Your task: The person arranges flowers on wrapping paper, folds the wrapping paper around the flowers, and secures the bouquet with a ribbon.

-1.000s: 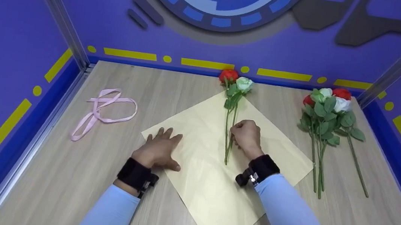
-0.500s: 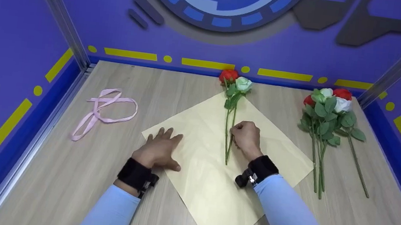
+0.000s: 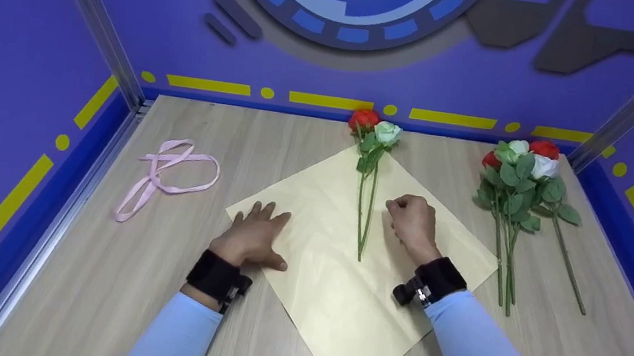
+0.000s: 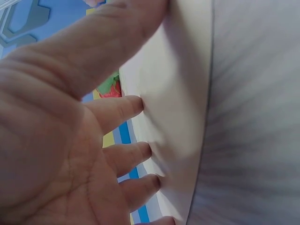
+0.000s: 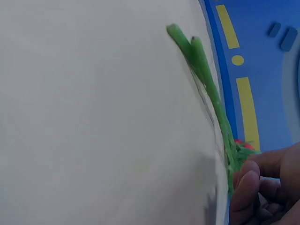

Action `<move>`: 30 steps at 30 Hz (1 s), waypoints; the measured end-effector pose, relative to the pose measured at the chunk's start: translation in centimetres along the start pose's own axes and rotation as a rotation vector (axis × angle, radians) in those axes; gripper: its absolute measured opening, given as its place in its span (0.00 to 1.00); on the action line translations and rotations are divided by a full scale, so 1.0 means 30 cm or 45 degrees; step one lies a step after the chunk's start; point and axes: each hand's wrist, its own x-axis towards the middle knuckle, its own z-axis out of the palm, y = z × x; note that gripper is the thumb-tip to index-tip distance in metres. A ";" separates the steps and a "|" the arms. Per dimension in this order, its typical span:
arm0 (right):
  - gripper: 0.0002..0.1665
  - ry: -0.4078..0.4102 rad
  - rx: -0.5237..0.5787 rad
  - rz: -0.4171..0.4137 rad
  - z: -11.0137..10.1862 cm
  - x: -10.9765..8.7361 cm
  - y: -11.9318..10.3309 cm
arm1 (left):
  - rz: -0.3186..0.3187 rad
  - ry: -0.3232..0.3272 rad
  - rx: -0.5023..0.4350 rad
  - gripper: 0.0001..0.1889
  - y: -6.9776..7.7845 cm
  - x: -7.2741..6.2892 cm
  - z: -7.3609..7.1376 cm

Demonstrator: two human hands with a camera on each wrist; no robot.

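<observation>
My left hand (image 3: 250,237) rests with spread fingers on the left corner of a cream sheet of wrapping paper (image 3: 321,298). The left wrist view shows its fingertips (image 4: 137,104) on the paper. A red rose (image 3: 364,119) and a pale green-white rose (image 3: 388,133) lie together on the upper part of the sheet. Their heads reach past its far corner, and their stems (image 5: 211,86) converge near the middle. Just right of these stems is my right hand (image 3: 413,222), fingers curled, thumb near the index finger, nothing held. The stems lie apart from it in the head view.
A pink ribbon (image 3: 172,190) lies loosely looped on the wooden table (image 3: 273,143) at the left. Several more red and white roses (image 3: 515,194) lie at the right, stems toward me, one stem (image 3: 570,260) apart. Blue panels (image 3: 317,70) enclose the back and sides.
My right hand has let go of the rose stem and moved a little to the right. The two roses stay in place, and my left hand has not moved.
</observation>
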 end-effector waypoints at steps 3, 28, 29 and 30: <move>0.14 0.104 -0.136 -0.090 -0.073 -0.010 0.049 | -0.004 0.002 0.009 0.57 0.000 0.001 0.000; 0.22 0.160 -0.526 0.172 -0.491 -0.061 0.408 | 0.011 -0.002 0.037 0.57 -0.003 0.000 -0.004; 0.21 0.157 -0.523 0.179 -0.492 -0.061 0.410 | 0.010 -0.001 0.037 0.57 -0.003 0.000 -0.004; 0.21 0.155 -0.520 0.187 -0.493 -0.061 0.413 | 0.009 0.000 0.037 0.57 -0.004 0.000 -0.004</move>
